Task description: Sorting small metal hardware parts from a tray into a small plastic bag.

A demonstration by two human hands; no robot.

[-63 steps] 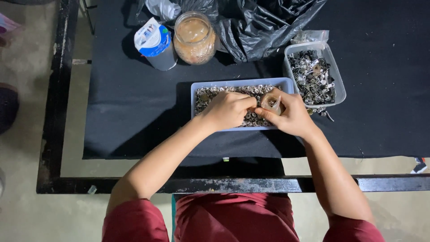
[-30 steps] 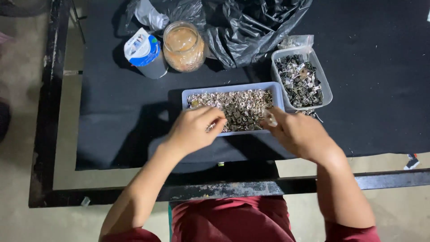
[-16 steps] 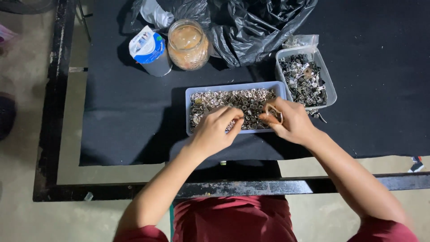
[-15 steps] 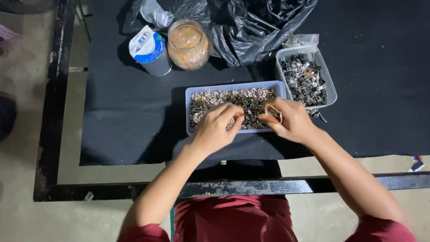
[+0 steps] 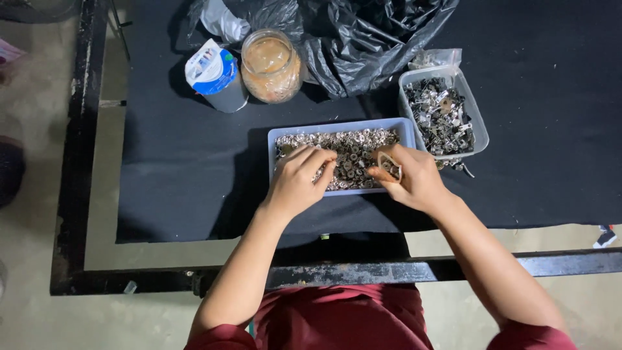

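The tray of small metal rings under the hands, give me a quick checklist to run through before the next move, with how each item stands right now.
1. Left hand over the blue tray, fingers down in the metal rings: ok.
2. Right hand pinching a small pale piece at the tray's right end: ok; what the piece is, cannot tell.
3. Whether the left hand has actually gripped a ring: cannot tell, fingers hide it.
4. Clear tub of metal parts sits close beside the tray, upright: ok.
5. Tray fully on the black cloth: ok.
6. Glass jar and white-blue cup stand apart from the hands: ok.
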